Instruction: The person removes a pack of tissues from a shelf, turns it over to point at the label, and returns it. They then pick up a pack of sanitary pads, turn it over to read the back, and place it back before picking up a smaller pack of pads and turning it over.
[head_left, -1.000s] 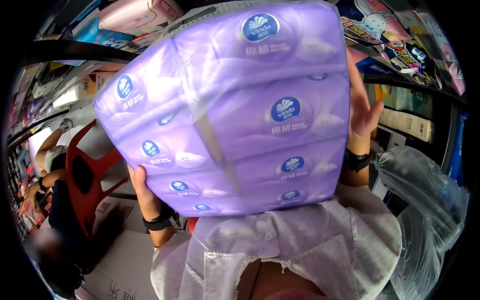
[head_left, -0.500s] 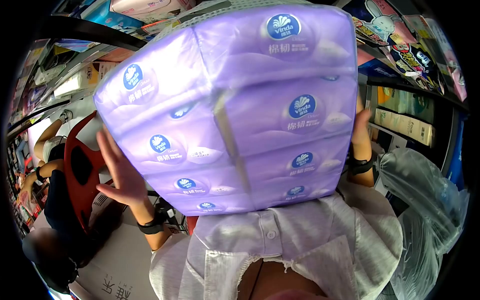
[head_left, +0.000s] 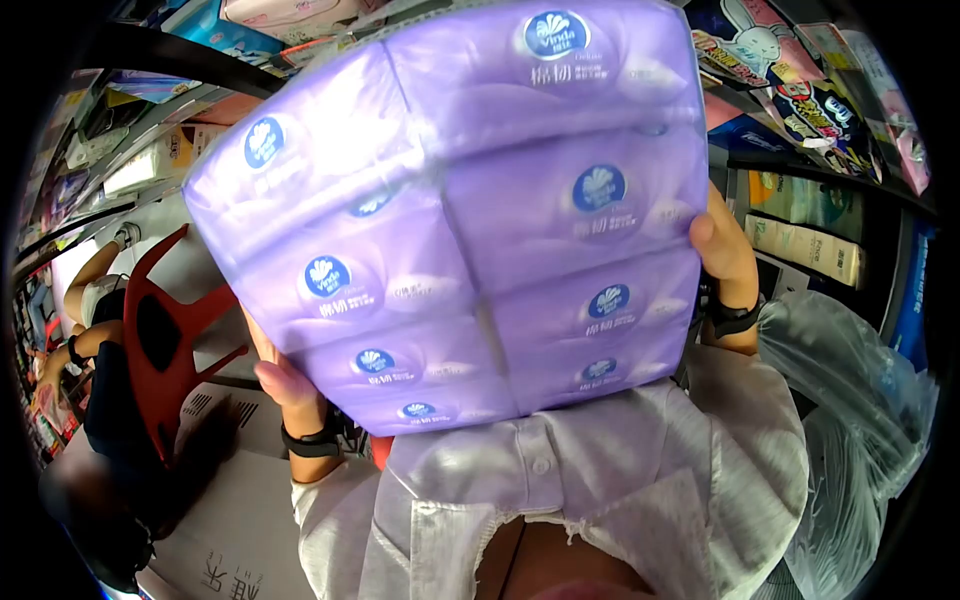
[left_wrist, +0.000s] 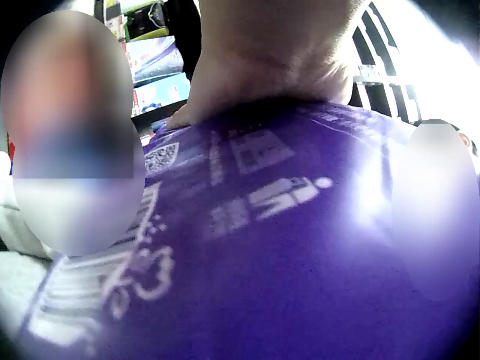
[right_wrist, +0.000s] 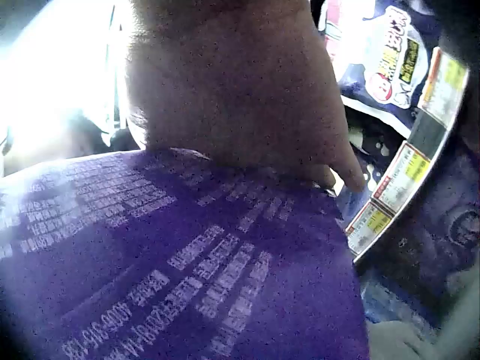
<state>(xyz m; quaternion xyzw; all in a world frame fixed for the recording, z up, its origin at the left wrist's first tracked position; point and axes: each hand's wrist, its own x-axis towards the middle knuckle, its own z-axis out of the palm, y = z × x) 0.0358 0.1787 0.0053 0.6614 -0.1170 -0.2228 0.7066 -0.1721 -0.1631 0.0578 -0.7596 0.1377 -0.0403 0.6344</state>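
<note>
A large purple Vinda tissue pack point(head_left: 460, 260), wrapped in clear film, is held up tilted against the chest in the head view. My left hand point(head_left: 279, 368) grips its lower left side, the thumb bent at the edge and the other fingers largely hidden. On the opposite side my right hand point(head_left: 727, 250) grips the pack, its thumb at the front edge and its fingers behind. In the left wrist view my left hand point(left_wrist: 274, 56) lies against the printed purple side point(left_wrist: 262, 247). My right hand point(right_wrist: 232, 90) presses the pack's other printed side point(right_wrist: 180, 255) in the right wrist view.
Packed shelves with goods point(head_left: 805, 100) and tissue packs point(head_left: 805, 248) stand at the right, above a translucent plastic bag point(head_left: 850, 400). At the left are a red chair point(head_left: 180, 350), a white carton point(head_left: 240, 510), another person and more shelves.
The pack has shifted and tilted slightly. My left hand, spread beside it half a second ago, has closed in on its side. My right thumb has come onto the front edge.
</note>
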